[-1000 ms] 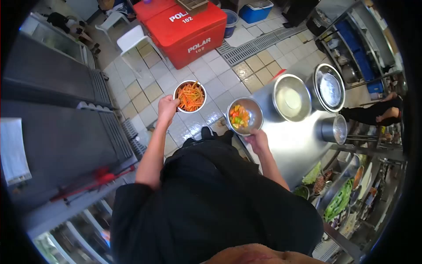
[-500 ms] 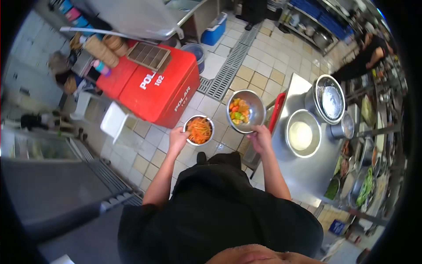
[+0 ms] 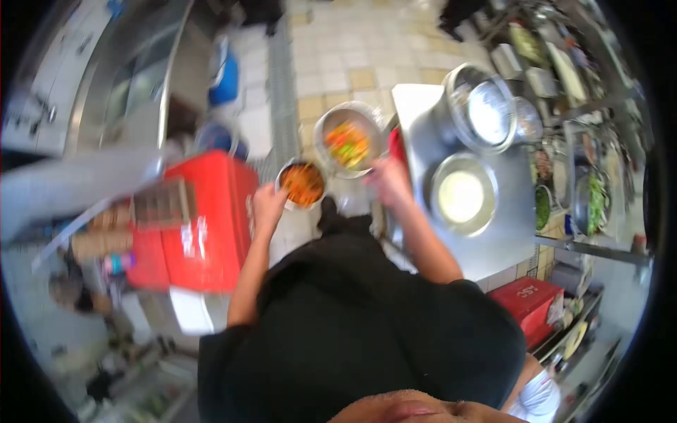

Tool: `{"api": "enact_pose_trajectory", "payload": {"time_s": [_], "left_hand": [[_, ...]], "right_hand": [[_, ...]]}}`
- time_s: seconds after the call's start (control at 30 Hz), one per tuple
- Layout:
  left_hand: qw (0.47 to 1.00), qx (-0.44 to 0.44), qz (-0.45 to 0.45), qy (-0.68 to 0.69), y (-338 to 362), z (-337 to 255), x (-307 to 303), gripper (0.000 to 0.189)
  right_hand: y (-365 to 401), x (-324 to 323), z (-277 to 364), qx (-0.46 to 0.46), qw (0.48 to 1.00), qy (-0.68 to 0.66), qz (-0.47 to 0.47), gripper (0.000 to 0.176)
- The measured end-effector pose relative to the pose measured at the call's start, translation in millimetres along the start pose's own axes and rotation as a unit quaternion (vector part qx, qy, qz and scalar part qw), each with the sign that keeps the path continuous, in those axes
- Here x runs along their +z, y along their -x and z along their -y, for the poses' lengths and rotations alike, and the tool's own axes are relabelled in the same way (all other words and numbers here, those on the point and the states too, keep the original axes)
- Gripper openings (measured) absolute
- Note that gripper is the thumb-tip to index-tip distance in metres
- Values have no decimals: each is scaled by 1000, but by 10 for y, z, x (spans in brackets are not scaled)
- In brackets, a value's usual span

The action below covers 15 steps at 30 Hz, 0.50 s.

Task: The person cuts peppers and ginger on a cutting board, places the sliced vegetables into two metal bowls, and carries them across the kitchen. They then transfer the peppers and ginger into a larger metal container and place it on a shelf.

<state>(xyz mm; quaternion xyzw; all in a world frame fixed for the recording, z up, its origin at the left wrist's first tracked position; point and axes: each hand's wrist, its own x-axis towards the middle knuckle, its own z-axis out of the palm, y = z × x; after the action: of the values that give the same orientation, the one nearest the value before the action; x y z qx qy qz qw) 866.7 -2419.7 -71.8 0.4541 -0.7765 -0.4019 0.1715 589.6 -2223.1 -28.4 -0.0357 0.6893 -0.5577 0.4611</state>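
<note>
Closed on the rim of a small metal bowl, my left hand holds it in front of me. Shredded orange strips that look like carrot fill that bowl. My right hand, smeared by motion, grips the near right edge of a larger metal bowl. Inside it lie chopped vegetable pieces in red, orange and yellow-green. Both bowls are held above the tiled floor, side by side, the larger one a little farther out.
To the right, a steel table bears a bowl of pale contents and stacked metal bowls. A red cooler stands left. Other people show at the upper edge and by a white garment lower right.
My view has turned to the right, so the red cooler appears farther left and lower. Both hands still hold their bowls. A second red box and a white garment now show at lower right.
</note>
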Motion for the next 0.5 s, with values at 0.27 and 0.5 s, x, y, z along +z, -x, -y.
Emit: {"api": "enact_pose_trajectory", "payload": {"time_s": [0.27,0.5], "left_hand": [[985,-115,9,129,-1356,-104,28,21],[957,-175,46,227,-3023,-236,404,15]], "right_hand": [[-821,587,1094,49,974,-200,96,14],[-1975,118,1866,0,959,-283,-32,16]]}}
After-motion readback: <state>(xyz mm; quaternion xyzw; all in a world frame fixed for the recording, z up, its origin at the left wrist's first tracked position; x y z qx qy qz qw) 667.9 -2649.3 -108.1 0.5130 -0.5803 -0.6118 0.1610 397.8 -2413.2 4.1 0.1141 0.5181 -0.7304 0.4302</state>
